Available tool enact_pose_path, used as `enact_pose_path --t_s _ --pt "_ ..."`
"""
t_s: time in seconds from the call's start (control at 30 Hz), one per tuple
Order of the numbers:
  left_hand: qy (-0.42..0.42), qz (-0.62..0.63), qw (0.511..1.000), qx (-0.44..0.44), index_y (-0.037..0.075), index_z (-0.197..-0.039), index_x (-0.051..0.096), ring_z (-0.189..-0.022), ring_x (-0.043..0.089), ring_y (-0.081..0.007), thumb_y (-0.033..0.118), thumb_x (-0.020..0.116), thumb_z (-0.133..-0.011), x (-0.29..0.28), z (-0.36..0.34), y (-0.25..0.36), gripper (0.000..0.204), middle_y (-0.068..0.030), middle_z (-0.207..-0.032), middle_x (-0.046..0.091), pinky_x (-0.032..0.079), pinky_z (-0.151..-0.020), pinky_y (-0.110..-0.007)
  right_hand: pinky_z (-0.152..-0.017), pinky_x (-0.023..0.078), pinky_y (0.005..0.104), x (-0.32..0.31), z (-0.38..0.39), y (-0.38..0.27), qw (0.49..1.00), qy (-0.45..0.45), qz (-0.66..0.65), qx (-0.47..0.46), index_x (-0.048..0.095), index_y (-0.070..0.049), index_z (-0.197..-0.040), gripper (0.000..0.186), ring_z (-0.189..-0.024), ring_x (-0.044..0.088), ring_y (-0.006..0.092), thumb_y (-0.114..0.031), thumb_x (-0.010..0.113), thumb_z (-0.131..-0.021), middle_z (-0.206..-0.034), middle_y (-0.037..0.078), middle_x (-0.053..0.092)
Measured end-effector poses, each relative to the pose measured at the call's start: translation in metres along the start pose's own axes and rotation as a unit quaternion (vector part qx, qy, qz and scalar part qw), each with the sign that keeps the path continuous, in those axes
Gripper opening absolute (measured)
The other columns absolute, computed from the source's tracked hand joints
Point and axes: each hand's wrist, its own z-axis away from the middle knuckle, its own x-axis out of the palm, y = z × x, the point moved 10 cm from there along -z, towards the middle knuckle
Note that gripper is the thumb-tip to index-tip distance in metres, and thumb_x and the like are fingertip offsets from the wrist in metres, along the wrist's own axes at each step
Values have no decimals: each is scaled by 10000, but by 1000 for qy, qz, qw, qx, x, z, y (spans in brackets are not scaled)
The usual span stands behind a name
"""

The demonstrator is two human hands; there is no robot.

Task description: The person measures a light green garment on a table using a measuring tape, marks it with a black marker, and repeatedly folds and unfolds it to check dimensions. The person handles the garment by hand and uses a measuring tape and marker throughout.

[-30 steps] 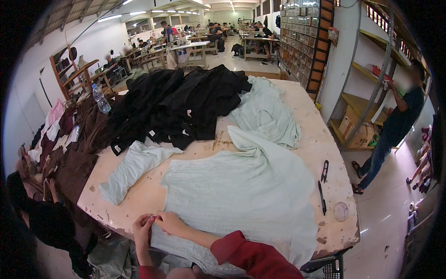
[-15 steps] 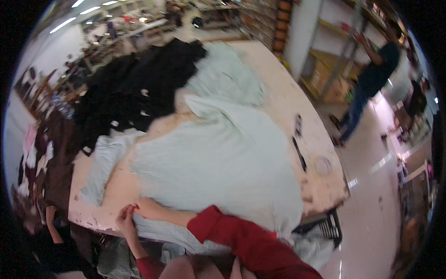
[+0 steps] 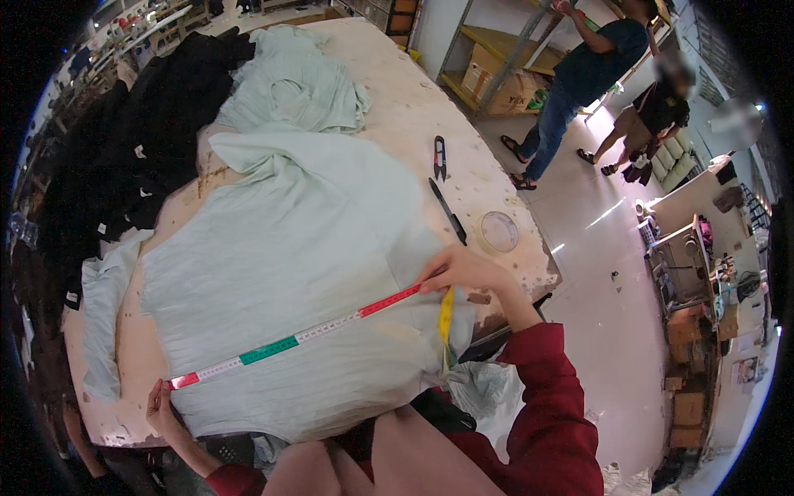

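Observation:
A pale green garment lies spread over the table in front of me, with soft wrinkles. Across its lower part runs a measuring tape in red, white and green sections, pulled straight. My left hand is closed in a pinch on one tape end at the garment's left edge. Near the right edge, my right hand pinches the tape between thumb and fingers. Past that grip, the tape's yellow side hangs down beside the garment.
Thread snips, a black pen and a clear tape roll lie on the table's right side. Black garments and a pale green pile lie farther back. A person stands by shelving on the right.
My hands were together at the garment's lower left. Now my right hand has moved far right, and the measuring tape is stretched between both hands. The view has shifted too.

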Motion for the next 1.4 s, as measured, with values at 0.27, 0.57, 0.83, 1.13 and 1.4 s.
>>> enact_pose_path --t_s 0.27,0.57,0.83,1.13,1.4 --pt "-2 -34 999 20 -66 -1126 655 -974 598 -171 158 692 -863 -10 -6 0 348 -117 -1065 676 452 -904 -278 -568 444 231 -97 37 18 974 224 -17 -9 740 14 -899 179 -598 578 83 -135 712 -805 -662 25 651" --pt "48 -174 978 108 -78 -1044 680 -884 633 -165 97 677 -868 -11 -7 36 248 -111 -963 702 494 -833 -278 -656 474 298 -52 44 12 937 338 83 -20 720 7 -945 186 -720 625 198 -84 665 -792 -790 121 652" --pt "69 -211 965 142 -66 -1068 679 -902 637 -156 97 659 -882 -3 -15 41 248 -118 -976 704 498 -841 -283 -673 478 299 -31 57 9 921 368 125 -17 709 11 -923 169 -742 618 208 -55 651 -779 -827 130 631" --pt "46 -117 988 92 -76 -1110 658 -968 609 -181 101 672 -875 -3 -29 25 294 -128 -1061 677 464 -898 -278 -698 494 317 -18 72 4 906 403 127 -13 676 1 -872 132 -758 623 258 16 622 -753 -846 133 604" --pt "63 -59 993 79 -53 -1037 680 -891 612 -148 85 683 -847 -8 -12 33 235 -83 -950 686 468 -839 -265 -749 475 281 -14 58 24 930 352 107 -14 638 -1 -895 144 -811 594 199 30 589 -763 -857 97 582"
